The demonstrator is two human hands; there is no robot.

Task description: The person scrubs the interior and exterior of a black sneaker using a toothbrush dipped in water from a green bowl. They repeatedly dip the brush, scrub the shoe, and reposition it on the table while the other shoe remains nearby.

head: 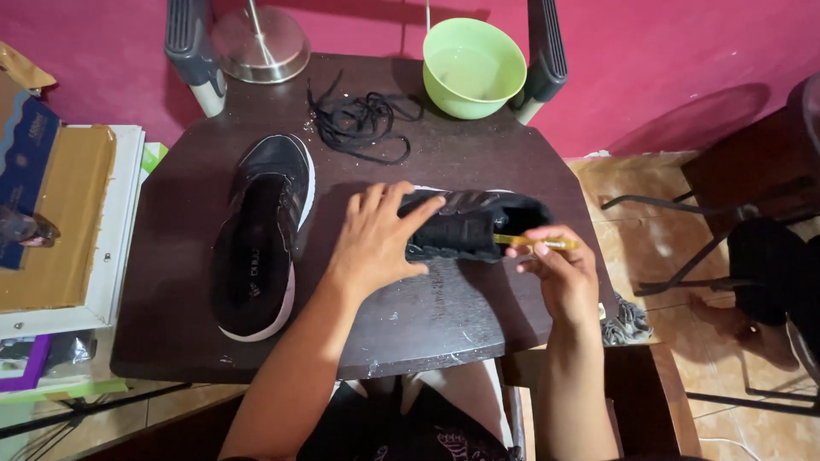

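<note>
A black shoe [478, 224] lies on its side on the dark wooden chair seat [427, 316]. My left hand [376, 239] rests flat on its toe end, fingers spread, pressing it down. My right hand [555, 271] grips a thin yellow-handled tool [534, 242], whose tip goes into the shoe's opening; the tip is hidden inside. A second black shoe with a white sole [260, 239] lies unlaced to the left, apart from both hands.
Loose black laces [363, 124] lie at the back of the seat beside a green bowl [474, 68]. A metal lamp base [260, 43] stands behind. Cardboard and papers [60, 213] sit at the left; a dark metal chair [752, 230] stands right.
</note>
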